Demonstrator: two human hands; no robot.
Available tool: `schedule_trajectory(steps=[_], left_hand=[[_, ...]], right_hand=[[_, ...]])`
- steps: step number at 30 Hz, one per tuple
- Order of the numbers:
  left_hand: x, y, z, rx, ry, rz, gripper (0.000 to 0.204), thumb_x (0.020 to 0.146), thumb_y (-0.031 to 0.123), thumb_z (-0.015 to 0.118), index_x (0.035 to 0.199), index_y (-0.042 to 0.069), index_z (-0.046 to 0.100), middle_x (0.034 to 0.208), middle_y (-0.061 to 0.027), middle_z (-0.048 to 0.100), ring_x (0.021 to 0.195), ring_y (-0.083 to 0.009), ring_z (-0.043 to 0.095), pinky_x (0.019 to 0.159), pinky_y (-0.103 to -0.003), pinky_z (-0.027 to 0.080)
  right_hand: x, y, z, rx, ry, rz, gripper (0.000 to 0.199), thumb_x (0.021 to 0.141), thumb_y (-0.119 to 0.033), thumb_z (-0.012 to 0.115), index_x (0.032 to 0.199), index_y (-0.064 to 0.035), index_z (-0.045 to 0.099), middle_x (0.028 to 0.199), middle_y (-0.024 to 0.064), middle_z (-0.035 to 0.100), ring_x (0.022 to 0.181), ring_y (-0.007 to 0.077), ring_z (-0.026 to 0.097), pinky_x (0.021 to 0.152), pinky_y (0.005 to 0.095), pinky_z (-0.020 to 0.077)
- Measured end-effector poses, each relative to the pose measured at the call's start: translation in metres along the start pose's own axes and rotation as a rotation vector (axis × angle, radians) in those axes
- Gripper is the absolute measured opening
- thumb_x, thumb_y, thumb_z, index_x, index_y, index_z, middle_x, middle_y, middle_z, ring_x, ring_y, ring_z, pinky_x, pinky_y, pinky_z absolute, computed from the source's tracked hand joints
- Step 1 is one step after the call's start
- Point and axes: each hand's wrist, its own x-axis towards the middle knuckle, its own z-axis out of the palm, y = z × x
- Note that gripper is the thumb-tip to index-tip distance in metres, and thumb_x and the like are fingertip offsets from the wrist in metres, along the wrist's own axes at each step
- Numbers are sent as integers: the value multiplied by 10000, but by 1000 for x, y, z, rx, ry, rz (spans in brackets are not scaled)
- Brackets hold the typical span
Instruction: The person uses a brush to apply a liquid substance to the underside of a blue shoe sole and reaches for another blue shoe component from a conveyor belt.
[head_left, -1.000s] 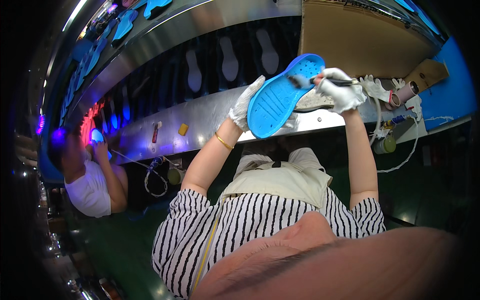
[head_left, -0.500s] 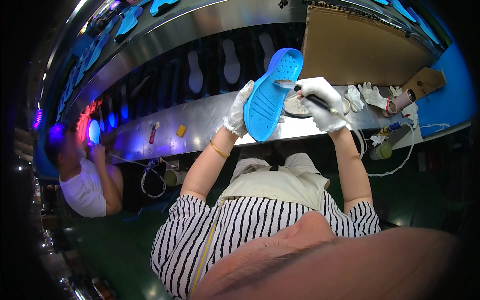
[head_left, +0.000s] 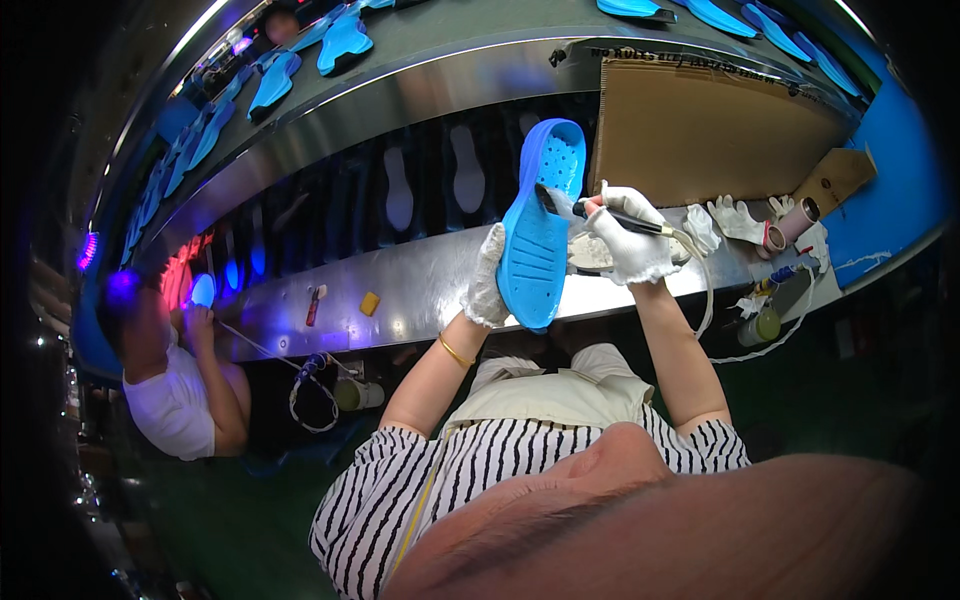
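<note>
Blue sole [head_left: 538,235] upright in left hand [head_left: 487,280]; right hand [head_left: 628,240] brush [head_left: 600,212] touching.

Matt blue foam sole [head_left: 538,235], white cloth gloves [head_left: 630,240] — glossy steel bench [head_left: 420,285].

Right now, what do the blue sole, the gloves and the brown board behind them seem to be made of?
The blue sole looks like moulded foam or rubber: matt, one colour, with small dimples. The gloves on the left hand and right hand seem to be white knitted cotton, soft and slightly wrinkled. The brown board is probably cardboard: flat, dull, with a rough edge. The ledge looks like brushed metal, reflecting light.
</note>
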Motion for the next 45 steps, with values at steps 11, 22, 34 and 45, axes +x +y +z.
schedule_trajectory(steps=[11, 22, 34, 45], left_hand=[[9, -9, -19, -29, -1, 141, 726, 902, 604, 412, 1375, 56, 368, 1217, -124, 555, 1072, -254, 577, 971, -413, 459], [2, -10, -3, 149, 34, 184, 712, 886, 619, 439, 1362, 93, 384, 1240, -88, 537, 1085, -194, 565, 943, -339, 482], [-3, -9, 1, 191, 24, 168, 716, 883, 630, 432, 1327, 69, 419, 1189, -98, 570, 1036, -190, 592, 904, -331, 505], [-2, 29, 17, 261, -102, 203, 815, 861, 700, 365, 1288, 11, 446, 1114, -160, 605, 1002, -246, 610, 885, -374, 513]], right_hand=[[-22, -14, 7, 191, -108, 15, 79, 807, -31, 667, 873, -15, 625, 827, 43, 657, 735, 71, 598, 704, 223, 489], [-18, -19, 20, -17, -84, -107, 99, 825, -30, 664, 907, 0, 617, 817, 35, 651, 708, 61, 600, 666, 216, 492], [-22, -21, 9, 83, -48, -25, 78, 814, -14, 649, 887, -1, 625, 850, 57, 660, 779, 79, 612, 721, 227, 495], [-34, -24, -13, 299, -142, 115, 88, 853, -65, 647, 914, -11, 612, 840, 65, 650, 727, 114, 622, 703, 263, 510]])
